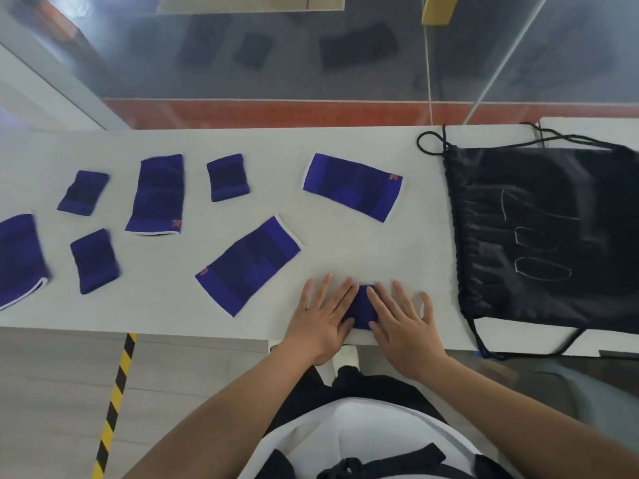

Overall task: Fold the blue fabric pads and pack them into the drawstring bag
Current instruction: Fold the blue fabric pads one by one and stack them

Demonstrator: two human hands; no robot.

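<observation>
Both hands flat on the near table edge, pressing one small blue pad (361,307) between them. Left hand (323,319) has fingers spread wide, palm down, covering the pad's left side. Right hand (403,321) is the same, fingers splayed, covering its right side. Neither grips; only the pad's middle strip shows between them.

Pad count: 8 visible in total, all on the white table (345,257).

Left to right:
- large pad at the left edge (20,257), partly cut off by the frame, white trim on its near end
- small pad, far left (83,192)
- small pad, near left (94,261)
- large upright pad (157,194), white trim at the near end, small orange mark near that corner, not legible
- small pad, centre back (227,177)
- large diagonal pad (249,266), just left of the left hand, orange mark at its near-left corner, unreadable
- pad under the hands
- large pad, centre right (352,186), tilted, orange mark at its far-right corner, unreadable

So 4 large, 4 small, none touching each other.

One black drawstring bag (549,236) lies flat at the right end of the table, well apart from the pads, cords looped at its far-left corner and trailing off the near edge. Thin light outline shapes on its face; can't read them as text.
</observation>
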